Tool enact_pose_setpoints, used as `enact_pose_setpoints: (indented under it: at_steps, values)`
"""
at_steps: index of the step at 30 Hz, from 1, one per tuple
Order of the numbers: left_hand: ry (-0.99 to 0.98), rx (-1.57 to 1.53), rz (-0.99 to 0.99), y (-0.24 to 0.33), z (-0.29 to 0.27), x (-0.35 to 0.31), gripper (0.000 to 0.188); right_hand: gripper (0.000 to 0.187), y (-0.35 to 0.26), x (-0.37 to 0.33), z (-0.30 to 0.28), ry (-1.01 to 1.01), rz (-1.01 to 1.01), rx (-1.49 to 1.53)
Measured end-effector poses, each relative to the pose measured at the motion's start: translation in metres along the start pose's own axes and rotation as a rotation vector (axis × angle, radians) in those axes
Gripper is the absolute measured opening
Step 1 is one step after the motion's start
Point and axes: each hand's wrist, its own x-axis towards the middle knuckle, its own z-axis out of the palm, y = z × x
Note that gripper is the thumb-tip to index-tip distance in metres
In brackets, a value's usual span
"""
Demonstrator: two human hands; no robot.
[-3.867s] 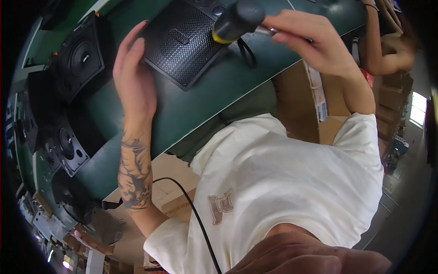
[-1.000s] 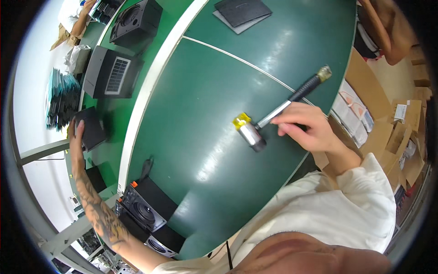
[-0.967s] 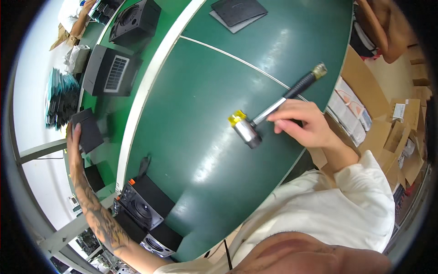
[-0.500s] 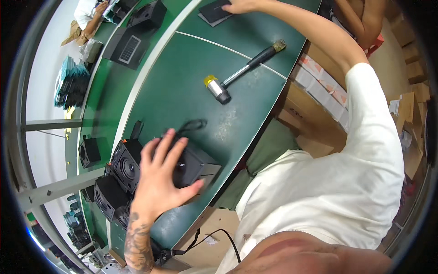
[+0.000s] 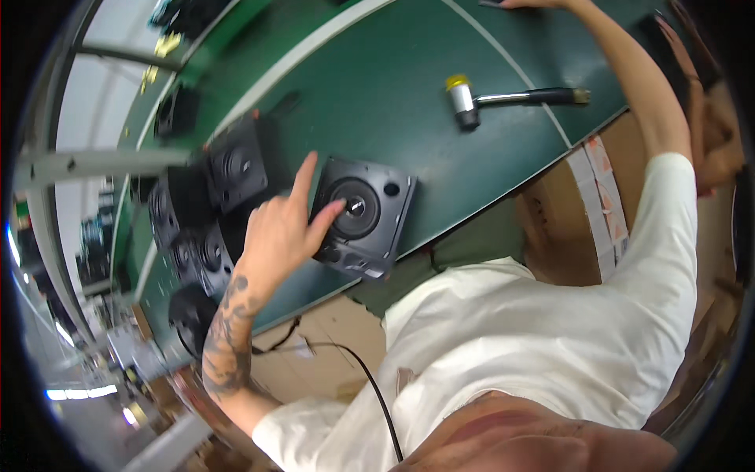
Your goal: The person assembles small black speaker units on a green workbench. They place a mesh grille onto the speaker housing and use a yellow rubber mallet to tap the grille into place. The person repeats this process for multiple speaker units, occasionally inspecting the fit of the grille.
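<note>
A black speaker box [image 5: 399,224] sits near the front edge of the green table, its round cone facing up toward me. My left hand [image 5: 277,228] is at its left side, index finger stretched out and thumb apart, the thumb lying over the cone. The other fingers are curled or hidden. At the upper edge my right hand [image 5: 536,3] is mostly cut off; its fingertips are on a dark flat panel [image 5: 493,4]. Between the hands lies a mallet [image 5: 515,97] with a yellow face, a black face and a dark grip.
Several more black speaker boxes [image 5: 234,167] stand grouped left of my left hand. A white rail [image 5: 303,59] runs along the green table [image 5: 370,118]. Cardboard boxes [image 5: 554,212] are below the table's front edge, and a black cable [image 5: 370,377] hangs by my body.
My view has swung round, shifting the mallet rightward in the picture. The speaker box now shows its front more fully. My left thumb has come over its cone. My right hand has nearly left view.
</note>
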Motion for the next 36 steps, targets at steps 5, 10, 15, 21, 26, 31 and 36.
enact_pose_setpoints:
  at_steps: [5, 10, 15, 21, 26, 31, 36]
  values:
    - [-0.161, -0.84, -0.466, 0.014, 0.015, -0.037, 0.094, 0.096, -0.025, 0.026, 0.041, 0.184, -0.08, 0.069]
    - [-0.078, -1.408, -0.481, 0.016, 0.051, -0.041, 0.104, 0.107, -0.064, 0.005, 0.022, 0.328, 0.05, -0.073]
    - [-0.038, -1.555, -0.268, 0.006, 0.066, -0.029, 0.089, 0.098, -0.044, -0.015, 0.02, 0.619, -0.152, -0.244]
    - [0.266, -1.416, -0.168, 0.001, 0.083, -0.052, 0.075, 0.073, -0.201, -0.062, -0.011, 0.246, -0.315, 0.581]
    - [0.254, -1.462, -0.039, 0.001, 0.091, -0.032, 0.069, 0.061, -0.312, -0.141, 0.009, 0.026, -1.006, 0.241]
    - [0.244, -1.555, 0.019, -0.006, 0.095, -0.032, 0.067, 0.068, -0.333, -0.126, 0.013, -0.089, -1.19, 0.241]
    - [0.219, -1.571, 0.015, 0.002, 0.092, -0.031, 0.072, 0.064, -0.344, -0.13, 0.01, -0.109, -1.2, 0.142]
